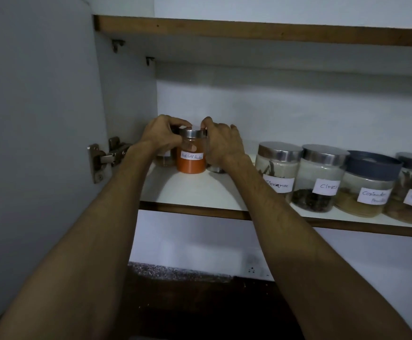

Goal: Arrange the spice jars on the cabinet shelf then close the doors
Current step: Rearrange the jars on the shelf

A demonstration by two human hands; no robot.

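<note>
A small glass jar of orange-red powder with a steel lid [191, 153] is held between both grips: the left hand [162, 134] is curled round its lid and upper side, the right hand [220, 143] round its right side. The jar is stood on the white cabinet shelf [195, 190], near the back left corner. Two other small jars are partly hidden behind the hands. Further right, well apart, four larger labelled glass jars [320, 179] are lined up along the shelf. The open grey door [35, 106] is seen at left.
</note>
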